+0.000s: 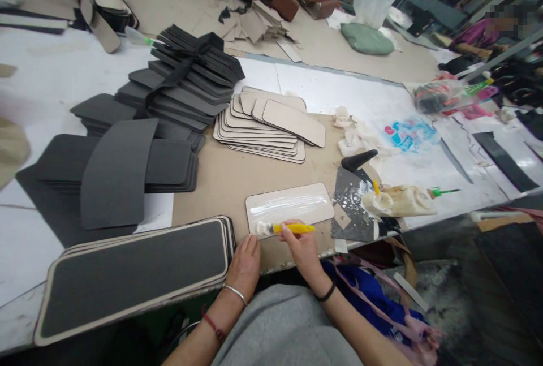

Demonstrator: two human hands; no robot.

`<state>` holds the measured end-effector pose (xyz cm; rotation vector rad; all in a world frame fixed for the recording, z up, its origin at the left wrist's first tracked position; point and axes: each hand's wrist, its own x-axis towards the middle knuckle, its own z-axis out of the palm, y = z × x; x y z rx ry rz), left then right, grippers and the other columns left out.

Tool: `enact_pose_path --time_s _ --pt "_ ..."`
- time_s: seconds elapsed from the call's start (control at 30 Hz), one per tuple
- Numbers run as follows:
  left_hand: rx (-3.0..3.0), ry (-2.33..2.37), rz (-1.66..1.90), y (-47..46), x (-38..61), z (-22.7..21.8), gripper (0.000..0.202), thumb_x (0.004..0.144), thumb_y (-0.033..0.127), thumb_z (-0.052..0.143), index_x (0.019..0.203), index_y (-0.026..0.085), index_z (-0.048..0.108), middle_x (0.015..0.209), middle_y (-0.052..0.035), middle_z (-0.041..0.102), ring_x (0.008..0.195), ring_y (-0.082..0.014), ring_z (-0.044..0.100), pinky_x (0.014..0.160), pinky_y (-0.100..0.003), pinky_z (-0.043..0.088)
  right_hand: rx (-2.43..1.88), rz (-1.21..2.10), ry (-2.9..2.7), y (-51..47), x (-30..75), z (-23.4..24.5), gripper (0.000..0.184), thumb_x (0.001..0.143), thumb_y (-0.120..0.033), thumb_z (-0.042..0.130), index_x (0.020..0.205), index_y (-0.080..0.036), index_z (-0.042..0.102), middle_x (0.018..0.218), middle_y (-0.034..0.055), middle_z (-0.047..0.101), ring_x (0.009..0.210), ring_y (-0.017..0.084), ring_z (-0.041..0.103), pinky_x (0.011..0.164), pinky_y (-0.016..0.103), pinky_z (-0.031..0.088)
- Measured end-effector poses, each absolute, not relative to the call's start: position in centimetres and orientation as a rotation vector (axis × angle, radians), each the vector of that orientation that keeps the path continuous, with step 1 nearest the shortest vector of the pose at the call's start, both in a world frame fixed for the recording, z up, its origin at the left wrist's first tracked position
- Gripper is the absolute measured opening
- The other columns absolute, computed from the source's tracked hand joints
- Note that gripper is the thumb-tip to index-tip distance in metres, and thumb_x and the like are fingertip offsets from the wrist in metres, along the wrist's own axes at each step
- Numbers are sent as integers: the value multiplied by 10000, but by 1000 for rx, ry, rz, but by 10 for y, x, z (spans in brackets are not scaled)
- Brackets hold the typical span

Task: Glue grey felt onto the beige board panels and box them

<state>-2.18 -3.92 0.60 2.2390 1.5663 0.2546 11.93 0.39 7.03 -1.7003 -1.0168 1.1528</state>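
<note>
A beige rounded panel (292, 199) with a dark edge lies in front of me, streaked with wet white glue. My right hand (302, 244) grips a yellow-handled brush (297, 228), whose white-coated bristles touch the panel near its lower left corner. My left hand (245, 258) rests with fingers laid down at that same corner, holding nothing that shows. To its left is a stack of long dark grey panels with beige borders (139, 275). Beyond the glued panel sits a pile of similar beige panels (263, 128).
Dark grey foam-like pieces (114, 173) are heaped at left, with a strap-tied bundle (182, 83) behind. At right, glue-stained containers (396, 201) stand beside a spattered dark sheet (350, 190) and a black pointed object (359, 159). A person (479, 41) is at far right.
</note>
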Motion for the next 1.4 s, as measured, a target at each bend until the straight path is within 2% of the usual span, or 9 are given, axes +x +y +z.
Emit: enact_pose_path --time_s 0.13,0.33,0.47,0.63,0.93,1.1,1.17,1.33,1.4 --pt "2289 1580 224 -36 -23 16 308 798 41 365 1035 108 549 1032 -102 558 1032 -205 486 910 -380 426 -1716 1111 -1143 4 120 59 251 742 -420 559 771 -173 589 729 41 618 601 159 596 581 294 501" --pt "2278 1563 127 -33 -21 24 281 774 48 409 1008 95 557 979 -101 554 985 -215 479 910 -375 408 -2093 578 -1256 11 225 60 331 726 -488 532 784 -170 603 691 52 636 614 185 592 619 314 458" --pt "2245 1544 133 -30 -21 28 275 766 50 416 986 126 561 964 -89 546 968 -208 472 893 -375 406 -2284 373 -1256 17 277 70 398 733 -539 478 813 -172 610 624 48 635 597 207 594 618 329 438" --pt "2270 1514 115 -26 -22 31 237 783 91 422 961 125 574 927 -89 549 927 -206 480 869 -371 417 -2231 183 -1418 16 276 81 436 767 -553 413 792 -165 609 766 85 650 711 214 592 700 343 428" --pt "2295 1484 222 -26 -25 26 234 783 81 417 950 149 567 969 -78 542 987 -201 478 896 -370 426 -2025 292 -1526 17 236 87 319 785 -470 476 784 -177 603 800 72 636 765 202 580 748 344 439" --pt "2295 1472 225 -28 -27 22 235 787 83 420 972 142 552 997 -85 547 994 -197 485 897 -345 432 -1801 797 -1520 10 163 76 238 816 -389 474 790 -182 590 768 52 626 718 168 582 680 293 466" --pt "2299 1474 210 -29 -28 22 237 787 79 420 978 137 549 1008 -87 546 995 -198 485 896 -339 431 -1793 883 -1494 9 160 71 242 812 -396 476 775 -183 584 740 45 626 694 165 586 648 283 469" --pt "2251 1476 134 -25 -26 31 227 784 69 418 951 137 556 976 -83 553 952 -190 493 873 -333 428 -2023 531 -1455 17 212 82 285 761 -454 513 755 -179 590 734 54 630 685 189 585 665 317 454" --pt "2213 1485 96 -21 -24 36 202 796 78 408 913 132 562 932 -79 557 904 -185 493 847 -322 430 -2036 513 -1423 24 217 90 283 751 -455 525 764 -181 593 743 51 627 679 187 587 677 322 454"
